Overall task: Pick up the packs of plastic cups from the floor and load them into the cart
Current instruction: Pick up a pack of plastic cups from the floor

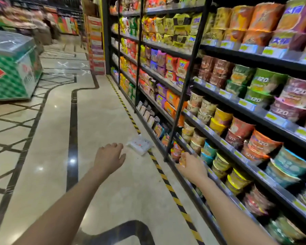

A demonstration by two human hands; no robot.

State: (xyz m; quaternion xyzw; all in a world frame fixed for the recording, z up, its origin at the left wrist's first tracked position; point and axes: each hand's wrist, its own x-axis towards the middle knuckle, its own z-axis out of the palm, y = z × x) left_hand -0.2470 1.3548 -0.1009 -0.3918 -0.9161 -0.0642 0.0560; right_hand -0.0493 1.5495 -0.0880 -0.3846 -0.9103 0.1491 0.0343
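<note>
A pack of plastic cups point(139, 145) lies on the floor point(102, 121) against the striped tape edge point(163, 175) below the shelves point(237, 106). My left hand point(109, 157) hovers just beside it, fingers loosely spread, holding nothing. My right hand point(190, 166) is near the bottom shelf, fingers curled; whether it grips anything, I cannot tell.

Aisle floor with the shelving unit point(219, 103) along its right side.

A pack of plastic cups point(139, 144) lies on the floor point(99, 121) at the foot of the shelving unit, just beside the striped tape line point(163, 175) that runs along the unit's base. The left hand point(109, 156) hangs over the floor just left of the pack, apart from it. The right hand point(191, 165) is against the unit's lower shelves, right of the tape line. A chest freezer point(12, 68) stands well left of the unit, across the aisle.
</note>
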